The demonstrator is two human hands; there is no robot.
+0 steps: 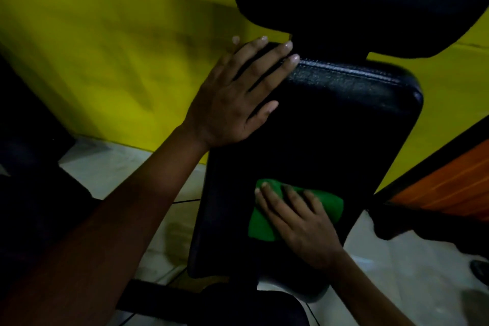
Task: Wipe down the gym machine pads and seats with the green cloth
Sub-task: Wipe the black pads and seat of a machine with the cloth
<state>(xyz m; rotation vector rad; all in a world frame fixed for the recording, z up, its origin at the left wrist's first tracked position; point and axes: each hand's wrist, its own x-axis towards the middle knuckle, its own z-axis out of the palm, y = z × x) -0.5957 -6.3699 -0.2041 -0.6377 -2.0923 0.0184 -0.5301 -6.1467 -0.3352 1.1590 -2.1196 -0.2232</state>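
Right hand [299, 222] presses green cloth [296, 209] flat-fingered on lower part of black pad [330, 124]; left hand [238, 95] open, bracing its upper left edge (fingers straight). Keep even pressure, overlapping strokes up toward the top seam

Nothing here can be read: only black brush-like strokes on the yellow wall [105, 61], no letters.
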